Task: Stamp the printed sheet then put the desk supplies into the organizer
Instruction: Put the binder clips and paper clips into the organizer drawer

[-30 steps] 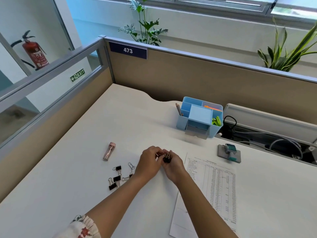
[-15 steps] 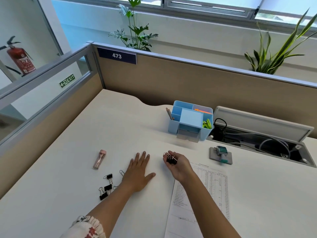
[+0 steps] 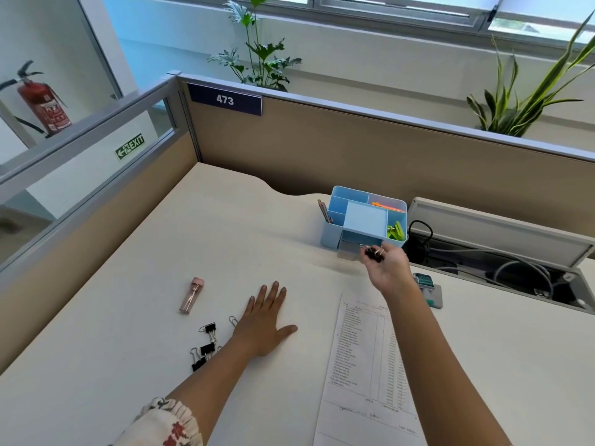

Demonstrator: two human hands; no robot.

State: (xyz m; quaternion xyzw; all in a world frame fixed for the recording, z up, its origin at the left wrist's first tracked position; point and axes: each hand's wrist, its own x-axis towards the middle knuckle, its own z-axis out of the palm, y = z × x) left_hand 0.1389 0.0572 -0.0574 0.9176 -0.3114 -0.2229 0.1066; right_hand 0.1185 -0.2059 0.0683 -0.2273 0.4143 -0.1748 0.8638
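Black binder clips [image 3: 373,252] pinched in right hand [image 3: 388,268] just before blue organizer [image 3: 365,220], frame centre-right, for dropping in | left hand [image 3: 264,320] flat, empty, steadying on counter [image 3: 145,284] | more clips [image 3: 206,346] lower left

Red fire extinguisher [image 3: 43,104] hangs on the wall far left, with a green EXIT sign [image 3: 130,146] lower down behind the glass partition. The tan divider [image 3: 370,156] has a dark blue "473" plate [image 3: 224,99] at its top corner. Two leafy plants poke up behind it, one [image 3: 257,56] near the middle, a spikier one [image 3: 528,101] on the right. Open cable tray [image 3: 502,265] on the right, full of grey cords
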